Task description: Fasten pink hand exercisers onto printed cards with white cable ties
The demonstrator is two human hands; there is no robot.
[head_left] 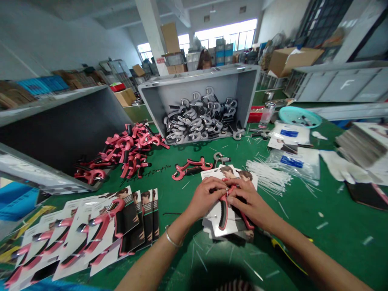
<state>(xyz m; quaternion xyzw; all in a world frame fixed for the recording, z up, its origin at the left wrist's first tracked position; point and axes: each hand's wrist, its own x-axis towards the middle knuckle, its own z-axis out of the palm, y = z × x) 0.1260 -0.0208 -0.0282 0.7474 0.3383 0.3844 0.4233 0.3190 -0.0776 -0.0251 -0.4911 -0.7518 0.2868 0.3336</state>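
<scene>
A pink-and-black hand grip strengthener lies on a white printed backing card, on top of a small stack of cards in front of me. My left hand is closed on the strengthener's left side, fingertips near its upper part. My right hand is closed on it from the right, thumb and fingers pinched close to the left fingertips. A thin white strip shows between the fingertips, mostly hidden. Just beyond lie loose pink strengtheners and one grey strengthener.
A pile of white cable ties lies to the right. Pink strengtheners spill from a tipped grey crate; another crate holds grey ones. Carded strengtheners overlap at front left. A turquoise plate and card stack are at right.
</scene>
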